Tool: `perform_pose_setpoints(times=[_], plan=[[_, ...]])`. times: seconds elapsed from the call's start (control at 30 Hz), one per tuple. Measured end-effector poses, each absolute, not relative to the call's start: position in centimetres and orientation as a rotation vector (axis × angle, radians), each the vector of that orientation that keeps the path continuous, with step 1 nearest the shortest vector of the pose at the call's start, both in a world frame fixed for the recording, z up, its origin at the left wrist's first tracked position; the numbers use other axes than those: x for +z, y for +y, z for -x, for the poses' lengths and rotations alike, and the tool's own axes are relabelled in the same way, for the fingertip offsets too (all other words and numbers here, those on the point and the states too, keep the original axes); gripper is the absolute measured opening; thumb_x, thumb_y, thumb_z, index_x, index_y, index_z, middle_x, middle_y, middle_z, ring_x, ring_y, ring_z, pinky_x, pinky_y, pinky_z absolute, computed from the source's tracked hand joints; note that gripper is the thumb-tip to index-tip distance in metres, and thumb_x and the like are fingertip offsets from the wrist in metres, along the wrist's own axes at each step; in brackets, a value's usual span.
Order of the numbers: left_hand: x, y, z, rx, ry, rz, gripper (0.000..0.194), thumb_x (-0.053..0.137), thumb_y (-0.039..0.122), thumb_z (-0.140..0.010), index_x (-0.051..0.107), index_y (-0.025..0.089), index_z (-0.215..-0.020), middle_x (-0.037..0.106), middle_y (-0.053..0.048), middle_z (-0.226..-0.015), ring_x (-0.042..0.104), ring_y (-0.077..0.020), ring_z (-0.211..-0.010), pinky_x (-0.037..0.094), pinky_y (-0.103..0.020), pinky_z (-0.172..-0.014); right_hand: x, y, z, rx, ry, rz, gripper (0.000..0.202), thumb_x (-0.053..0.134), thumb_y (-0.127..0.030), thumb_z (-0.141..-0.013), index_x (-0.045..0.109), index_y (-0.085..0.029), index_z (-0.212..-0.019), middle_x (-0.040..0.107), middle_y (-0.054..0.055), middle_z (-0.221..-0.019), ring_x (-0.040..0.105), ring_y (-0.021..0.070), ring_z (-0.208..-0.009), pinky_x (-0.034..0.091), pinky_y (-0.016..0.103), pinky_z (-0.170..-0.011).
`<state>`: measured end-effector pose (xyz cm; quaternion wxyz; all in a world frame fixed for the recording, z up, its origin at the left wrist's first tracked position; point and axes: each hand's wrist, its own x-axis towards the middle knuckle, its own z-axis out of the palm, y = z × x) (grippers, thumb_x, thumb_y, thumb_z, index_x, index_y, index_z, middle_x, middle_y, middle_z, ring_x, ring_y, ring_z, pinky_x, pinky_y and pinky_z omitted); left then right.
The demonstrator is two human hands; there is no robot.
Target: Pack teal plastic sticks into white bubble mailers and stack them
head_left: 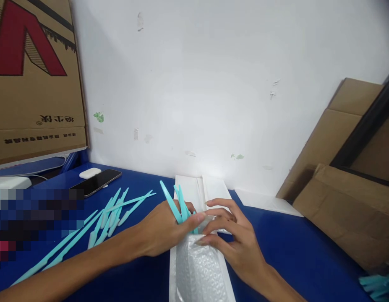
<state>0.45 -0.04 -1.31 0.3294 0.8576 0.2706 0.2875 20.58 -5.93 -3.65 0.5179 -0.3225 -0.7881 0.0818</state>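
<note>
Several turquoise plastic sticks (182,205) stand up out of my left hand (173,228), whose fingers are wrapped round them. Their lower ends are at the mouth of a white bubble-lined mailer (202,268), partly hidden by my thumb. On the right side of that mouth, my right hand (233,235) pinches the mailer's edge with bent fingers. More turquoise sticks (114,214) lie in a loose, crossed pile on the blue table (272,247) to the left. Behind my hands, white mailers (215,186) rest flat against the wall.
A phone (96,182) and a white case (90,173) lie at the back left, near a large cardboard box (40,96). Brown cardboard (342,214) leans at the right. Turquoise pieces (378,285) show at the lower right corner. A white sheet (266,202) lies by the wall.
</note>
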Motion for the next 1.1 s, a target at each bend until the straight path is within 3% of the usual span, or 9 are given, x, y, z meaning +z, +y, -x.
perform_pose_setpoints(times=[0.17, 0.33, 0.43, 0.5, 0.57, 0.8, 1.0, 1.1], plan=[[-1.0, -0.2, -0.7, 0.732, 0.819, -2.280, 0.048, 0.049, 0.061, -0.095, 0.069, 0.019, -0.082, 0.059, 0.002, -0.067, 0.052, -0.0134, -0.061, 0.034, -0.027, -0.055, -3.5, -5.9, -20.6, 0.176, -1.897, 0.765, 0.009, 0.077, -0.016, -0.084, 0.072, -0.023, -0.088, 0.064, 0.006, -0.110, 0.062, 0.0231, -0.116, 0.059, 0.032, -0.087], [-0.9, -0.1, -0.7, 0.937, 0.737, -2.009, 0.041, 0.059, 0.059, -0.091, 0.067, 0.019, -0.089, 0.063, 0.000, -0.081, 0.058, -0.0179, -0.078, 0.044, -0.031, -0.074, -3.2, -6.2, -20.7, 0.162, -1.842, 0.798, 0.007, 0.078, -0.022, -0.084, 0.073, -0.025, -0.085, 0.062, 0.005, -0.106, 0.063, 0.0230, -0.112, 0.059, 0.032, -0.083], [-0.9, -0.1, -0.5, 1.006, 0.716, -1.846, 0.043, 0.059, 0.058, -0.092, 0.060, 0.023, -0.116, 0.063, 0.000, -0.086, 0.057, -0.0177, -0.078, 0.045, -0.030, -0.071, -3.2, -6.1, -20.9, 0.166, -1.807, 0.828, 0.006, 0.079, -0.023, -0.084, 0.073, -0.026, -0.085, 0.060, 0.006, -0.111, 0.064, 0.0234, -0.112, 0.059, 0.033, -0.083], [-1.0, -0.2, -0.4, 1.001, 0.678, -1.741, 0.049, 0.049, 0.060, -0.097, 0.049, 0.027, -0.134, 0.064, 0.000, -0.090, 0.054, -0.0155, -0.070, 0.042, -0.025, -0.059, -3.3, -6.0, -21.1, 0.170, -1.791, 0.849, 0.006, 0.079, -0.024, -0.084, 0.073, -0.026, -0.084, 0.059, 0.006, -0.114, 0.064, 0.0237, -0.111, 0.059, 0.034, -0.085], [-1.2, -0.1, -0.3, 1.000, 0.620, -1.676, 0.051, 0.035, 0.060, -0.101, 0.045, 0.029, -0.140, 0.065, -0.003, -0.097, 0.052, -0.0137, -0.063, 0.039, -0.023, -0.051, -3.1, -6.0, -21.4, 0.161, -1.778, 0.853, 0.006, 0.078, -0.023, -0.084, 0.074, -0.026, -0.084, 0.057, 0.006, -0.116, 0.065, 0.0241, -0.111, 0.058, 0.035, -0.087], [-2.1, 0.3, -0.4, 1.140, 0.542, -1.790, 0.053, 0.029, 0.056, -0.102, 0.047, 0.025, -0.141, 0.063, -0.009, -0.111, 0.060, -0.0153, -0.068, 0.041, -0.023, -0.046, 0.5, -7.1, -23.2, -0.183, -1.647, 0.745, 0.020, 0.076, -0.010, -0.084, 0.074, -0.027, -0.092, 0.056, 0.006, -0.123, 0.065, 0.0260, -0.110, 0.059, 0.044, -0.091], [-1.9, -1.4, -0.1, 1.027, 0.390, -2.054, 0.056, 0.043, 0.057, -0.096, 0.051, 0.025, -0.142, 0.066, -0.008, -0.116, 0.062, -0.0202, -0.085, 0.046, -0.029, -0.064, 1.7, -8.0, -23.9, -0.478, -1.531, 0.756, 0.027, 0.078, -0.010, -0.081, 0.074, -0.031, -0.096, 0.058, 0.005, -0.118, 0.060, 0.0294, -0.118, 0.058, 0.049, -0.091], [-1.5, -2.4, -0.3, 0.952, 0.362, -2.112, 0.054, 0.056, 0.055, -0.092, 0.056, 0.024, -0.136, 0.068, -0.007, -0.110, 0.059, -0.0196, -0.080, 0.044, -0.028, -0.061, 1.5, -8.1, -23.5, -0.478, -1.539, 0.756, 0.022, 0.078, -0.012, -0.082, 0.073, -0.030, -0.094, 0.058, 0.005, -0.121, 0.059, 0.0286, -0.118, 0.055, 0.048, -0.095]])
